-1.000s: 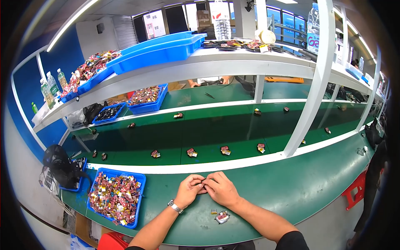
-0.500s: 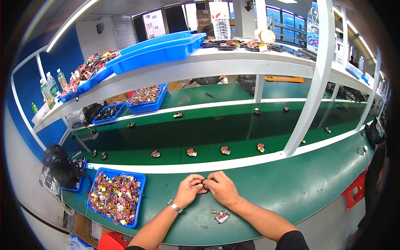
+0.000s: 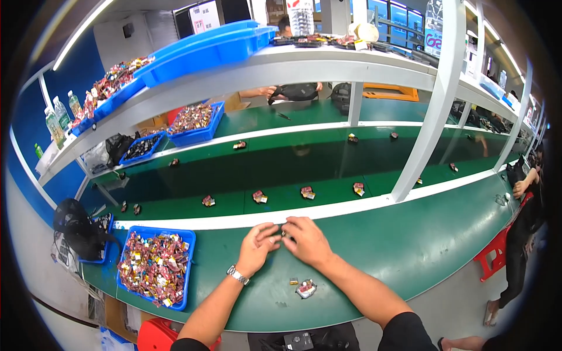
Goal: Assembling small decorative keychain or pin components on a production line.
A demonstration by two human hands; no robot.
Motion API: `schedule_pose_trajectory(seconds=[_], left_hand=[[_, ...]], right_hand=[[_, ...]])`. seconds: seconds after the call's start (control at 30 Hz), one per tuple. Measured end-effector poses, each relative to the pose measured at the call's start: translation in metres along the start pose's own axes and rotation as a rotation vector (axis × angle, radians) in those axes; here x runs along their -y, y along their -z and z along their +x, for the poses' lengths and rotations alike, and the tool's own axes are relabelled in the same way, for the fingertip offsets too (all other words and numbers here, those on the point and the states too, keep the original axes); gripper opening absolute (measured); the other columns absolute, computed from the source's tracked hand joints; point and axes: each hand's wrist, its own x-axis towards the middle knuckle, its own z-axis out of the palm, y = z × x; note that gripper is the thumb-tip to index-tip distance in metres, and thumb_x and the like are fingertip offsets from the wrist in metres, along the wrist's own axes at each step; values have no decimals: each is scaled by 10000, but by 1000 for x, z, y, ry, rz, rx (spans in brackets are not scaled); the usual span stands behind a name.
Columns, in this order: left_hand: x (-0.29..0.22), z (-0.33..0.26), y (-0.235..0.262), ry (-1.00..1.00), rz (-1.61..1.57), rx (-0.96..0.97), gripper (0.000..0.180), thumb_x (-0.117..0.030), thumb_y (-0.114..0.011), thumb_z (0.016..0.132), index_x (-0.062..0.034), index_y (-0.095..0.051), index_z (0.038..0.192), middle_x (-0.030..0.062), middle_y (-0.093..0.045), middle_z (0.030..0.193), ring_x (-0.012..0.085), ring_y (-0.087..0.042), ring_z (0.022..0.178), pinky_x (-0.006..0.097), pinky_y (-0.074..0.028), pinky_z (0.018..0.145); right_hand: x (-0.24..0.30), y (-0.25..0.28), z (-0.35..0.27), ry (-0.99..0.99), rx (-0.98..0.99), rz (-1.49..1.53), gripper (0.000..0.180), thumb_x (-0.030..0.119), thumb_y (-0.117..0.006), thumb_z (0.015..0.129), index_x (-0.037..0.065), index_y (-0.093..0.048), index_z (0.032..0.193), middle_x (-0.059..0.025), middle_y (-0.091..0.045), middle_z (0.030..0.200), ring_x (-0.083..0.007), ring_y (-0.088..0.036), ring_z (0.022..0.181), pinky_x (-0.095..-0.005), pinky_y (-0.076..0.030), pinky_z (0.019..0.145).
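Over the green work surface (image 3: 351, 251), my two hands face each other with a narrow gap between them. My right hand (image 3: 308, 243) has thumb and fingertips pinched at a small dark piece, too small and covered to name. My left hand (image 3: 255, 250), with a metal watch at its wrist, has its fingers loosely bent and apart, and nothing shows in them. Closer to me lies a small electronic assembly (image 3: 306, 289) in dark red and white with a dark edge. A tiny yellow-brown part (image 3: 294, 281) sits beside it.
A blue tray (image 3: 192, 251) of dark red and yellow parts stands left, near a black bag (image 3: 76, 228). Beyond a white rail (image 3: 345, 207), a green belt (image 3: 281, 217) carries several spaced assemblies. A white post (image 3: 430, 111) supports the overhead shelf (image 3: 246, 75). Another person stands far right.
My hands have drawn slightly apart; before, their fingertips met on a small dark piece. The whole view has shifted. Across the bench, another person's hands on a black bag show more.
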Motion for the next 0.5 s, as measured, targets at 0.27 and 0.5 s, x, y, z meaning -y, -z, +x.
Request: schedule_pose_trajectory(seconds=[0.27,0.5], left_hand=[[11,7,8,-30,153,33,208,-23,-562,960,28,-589,1160,140,-665,1133,183,-670,953,315,-589,787],[-4,-1,0,-35,280,128,151,-61,-587,958,14,-637,1078,99,-703,987,106,-649,805,245,-541,684]], right_hand=[[12,51,-11,-333,212,-194,496,373,-753,829,-12,-617,1111,-164,-614,1067,-342,-596,1023,-424,-507,885],[86,71,-83,-347,474,-190,639,367,-841,742,-18,-559,1167,-174,-583,1063,-346,-560,994,-406,-488,871]])
